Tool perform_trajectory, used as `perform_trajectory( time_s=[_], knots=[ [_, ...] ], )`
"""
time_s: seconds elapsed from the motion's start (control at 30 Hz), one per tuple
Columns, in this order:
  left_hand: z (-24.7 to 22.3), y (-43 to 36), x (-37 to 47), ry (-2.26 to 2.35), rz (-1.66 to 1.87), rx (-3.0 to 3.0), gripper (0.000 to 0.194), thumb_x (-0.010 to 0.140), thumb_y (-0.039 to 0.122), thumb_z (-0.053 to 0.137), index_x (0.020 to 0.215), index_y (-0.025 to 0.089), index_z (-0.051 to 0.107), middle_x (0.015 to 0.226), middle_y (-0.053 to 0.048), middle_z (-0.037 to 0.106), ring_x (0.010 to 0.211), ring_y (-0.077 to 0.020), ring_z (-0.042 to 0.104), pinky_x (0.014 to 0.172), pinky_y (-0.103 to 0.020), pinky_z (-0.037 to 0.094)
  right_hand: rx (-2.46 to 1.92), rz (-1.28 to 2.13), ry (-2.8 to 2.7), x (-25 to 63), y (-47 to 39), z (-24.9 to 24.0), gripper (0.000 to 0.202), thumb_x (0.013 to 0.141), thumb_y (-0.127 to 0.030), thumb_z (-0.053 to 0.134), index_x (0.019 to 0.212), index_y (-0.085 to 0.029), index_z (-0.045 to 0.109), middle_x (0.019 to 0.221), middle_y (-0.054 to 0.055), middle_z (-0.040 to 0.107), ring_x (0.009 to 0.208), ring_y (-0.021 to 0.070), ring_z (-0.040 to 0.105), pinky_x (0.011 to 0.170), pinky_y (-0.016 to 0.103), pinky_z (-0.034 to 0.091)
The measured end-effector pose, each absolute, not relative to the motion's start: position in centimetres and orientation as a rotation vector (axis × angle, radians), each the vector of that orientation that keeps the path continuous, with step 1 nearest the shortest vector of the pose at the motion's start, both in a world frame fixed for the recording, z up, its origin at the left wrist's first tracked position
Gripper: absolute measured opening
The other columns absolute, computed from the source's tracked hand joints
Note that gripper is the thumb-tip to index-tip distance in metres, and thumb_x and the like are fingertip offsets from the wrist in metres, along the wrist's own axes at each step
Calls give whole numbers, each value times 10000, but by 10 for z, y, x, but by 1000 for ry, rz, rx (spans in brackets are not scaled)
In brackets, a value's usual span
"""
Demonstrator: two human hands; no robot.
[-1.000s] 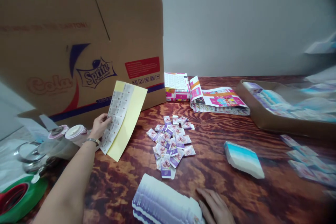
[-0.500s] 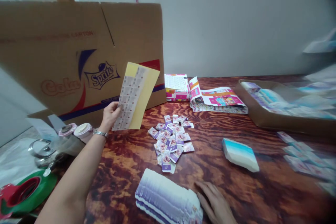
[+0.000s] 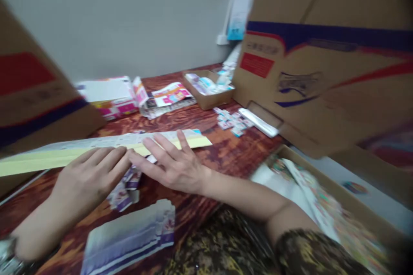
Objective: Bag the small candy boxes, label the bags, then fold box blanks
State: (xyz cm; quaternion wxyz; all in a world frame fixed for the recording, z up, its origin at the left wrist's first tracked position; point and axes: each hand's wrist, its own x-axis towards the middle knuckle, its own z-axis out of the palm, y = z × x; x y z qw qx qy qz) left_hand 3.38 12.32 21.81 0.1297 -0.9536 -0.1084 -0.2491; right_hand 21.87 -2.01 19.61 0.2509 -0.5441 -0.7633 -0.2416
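1. Sticker sheet (image 3: 106, 148) – long, yellow-backed – lies nearly flat above the bench (image 3: 232, 150), stretching from the 9 o'clock edge of the view toward the centre.
2. Left hand (image 3: 85, 176) sits at the sheet's near edge, fingers (image 3: 109, 159) extended and loosely together, their tips touching the sheet; whether they pinch it I cannot tell, since the view is blurred.
3. Right hand (image 3: 174, 163) lies just beside the left, at its 3 o'clock, fingers spread open and flat, tips resting on the sheet's near edge – not closed round anything.
4. Small purple packets (image 3: 124, 187) lie in a heap under and between the two hands, at 6 o'clock from the sheet.
5. Stack of purple-and-white cards (image 3: 129, 236) lies at 6 o'clock of the hands, near the bench's front edge.
6. Cardboard tray (image 3: 209, 99) with pale packets stands at 1 o'clock, well apart from the hands; a large cardboard carton (image 3: 322, 51) rises at 2 o'clock.
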Motion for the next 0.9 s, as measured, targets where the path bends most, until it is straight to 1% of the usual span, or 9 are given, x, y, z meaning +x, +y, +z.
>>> perform_trajectory(
  time_s=[0.07,0.13,0.23,0.33,0.43,0.5,0.67,0.8,0.9],
  knots=[
    [219,95,62,-227,-772,-2899,360,778,350,348,959,400,654,801,2,650,816,-231,628,733,-402,522,-1600,-663,-2085,236,-30,203,370,954,-247,357,1322,-238,395,1066,47,597,1086,189,522,1003,469,336],
    [220,72,84,-143,-867,-2997,418,790,355,348,1136,432,570,989,49,652,1018,-242,597,896,-450,475,-1752,-568,-2081,262,-54,206,329,962,-239,319,1226,-166,501,863,30,617,902,144,584,905,362,420],
    [221,50,105,-14,-1048,-3017,505,794,373,440,1286,473,389,1317,163,459,1249,-252,423,1038,-483,344,-1967,-272,-1965,319,-117,213,339,961,-262,290,1123,-167,572,884,10,616,846,106,590,784,255,445],
    [214,48,118,98,-1097,-2983,555,797,351,511,1316,458,344,1400,168,346,1271,-237,395,1037,-458,350,-2176,144,-1676,388,-198,226,319,920,-347,387,1120,-175,567,932,-12,631,836,109,592,757,238,441],
    [197,56,130,331,-889,-3027,520,859,301,442,1363,344,323,1422,43,360,1269,-265,397,1038,-480,341,-2288,409,-1183,440,-284,236,337,813,-422,567,1018,-157,604,903,31,657,785,151,602,689,246,465],
    [184,60,136,435,-775,-3030,493,885,292,394,1373,277,329,1397,-32,408,1258,-292,402,1027,-499,337,-2259,526,-807,454,-333,238,360,766,-435,623,1002,-164,599,883,56,673,732,160,614,650,263,477],
    [166,54,151,496,-768,-2986,466,902,323,357,1360,231,365,1296,-78,515,1163,-288,478,935,-472,405,-2108,850,-235,456,-414,245,379,736,-382,652,1062,-197,594,957,140,677,739,178,654,642,311,482],
    [160,43,163,553,-803,-2983,418,905,318,374,1300,200,445,1215,-87,568,1094,-265,525,874,-438,451,-2044,935,-117,461,-446,246,321,749,-335,640,1044,-216,597,960,138,678,729,166,659,642,317,474],
    [155,35,170,557,-847,-2987,377,895,315,417,1244,196,490,1179,-75,583,1090,-245,531,869,-418,470,-1986,1005,-150,462,-452,223,301,773,-325,613,1050,-211,584,988,126,668,767,160,652,678,308,468]
  ],
)
